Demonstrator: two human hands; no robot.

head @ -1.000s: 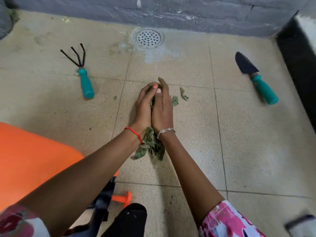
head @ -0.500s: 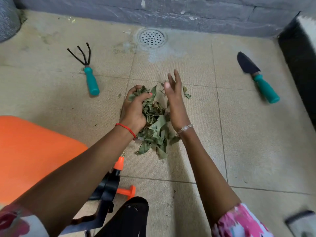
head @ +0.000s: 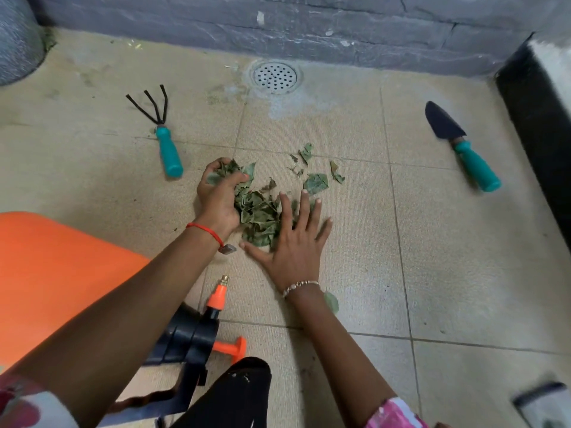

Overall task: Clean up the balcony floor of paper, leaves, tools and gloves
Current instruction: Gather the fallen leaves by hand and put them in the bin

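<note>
Head view of a beige tiled balcony floor bounded at its far edge by a grey painted brick wall. Near the middle of the floor lies a loose pile of dry green leaves. The left hand is curled closed around a clump of these leaves at the pile's left side, with leaf tips protruding between the fingers; a red thread bracelet circles its wrist. The right hand lies open, palm down and fingers spread, on the near right part of the pile, gripping nothing; a beaded silver bracelet circles its wrist. A few scattered leaf fragments lie just beyond the pile, toward the wall, and a single leaf lies beside the right wrist. A black three-pronged hand rake with a teal handle rests on the floor to the left of the pile, well apart from it. A black trowel with a teal handle rests toward the floor's right edge, near a black skirting. A round perforated metal drain cover sits against the far edge, by the wall. At the near left edge stands an orange pressure sprayer with a black cap and orange nozzle.
</note>
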